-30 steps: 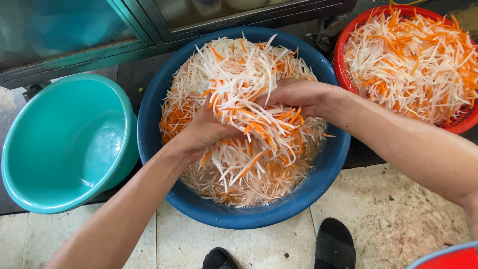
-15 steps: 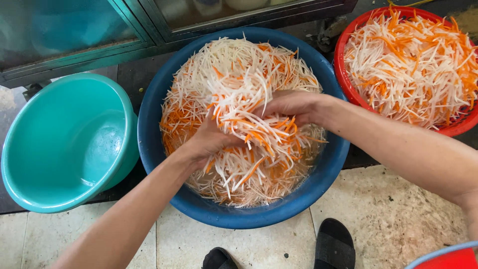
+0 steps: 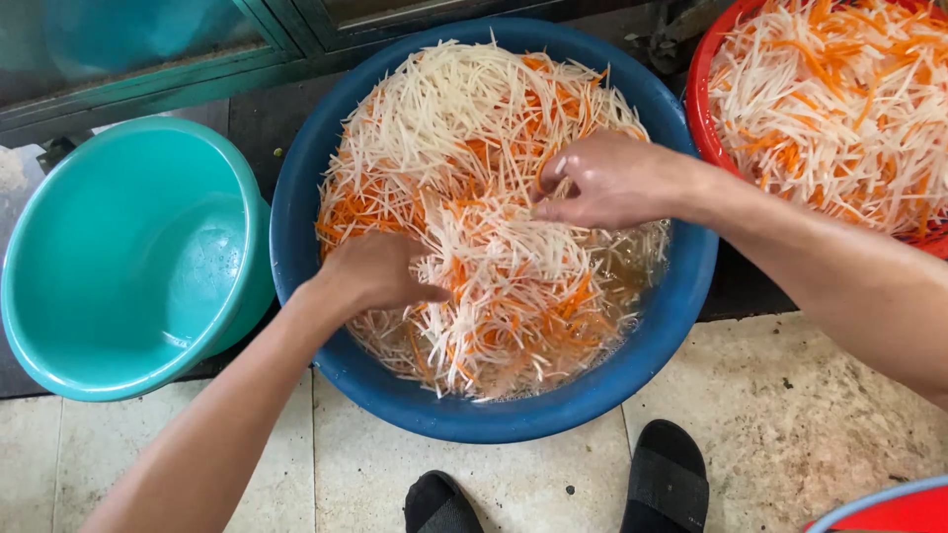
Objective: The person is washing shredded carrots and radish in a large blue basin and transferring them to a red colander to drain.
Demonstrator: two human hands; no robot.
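A big blue basin (image 3: 296,207) on the floor holds a wet heap of shredded white and orange vegetable strips (image 3: 464,138). My left hand (image 3: 370,271) is pushed into the heap at its left side, fingers buried in the strips. My right hand (image 3: 607,178) rests on top of the heap at the right, fingers curled around a pinch of strips. Cloudy liquid shows at the basin's lower right.
A teal basin (image 3: 128,257) with a little water stands to the left. A red basket (image 3: 696,84) of the same shreds sits at the upper right. My two black sandals (image 3: 667,474) are below the blue basin on pale floor tiles. A red rim (image 3: 889,503) shows bottom right.
Both hands were gripping one raised clump in the middle; now they have moved apart and lower, the left into the heap's left side, the right onto its right.
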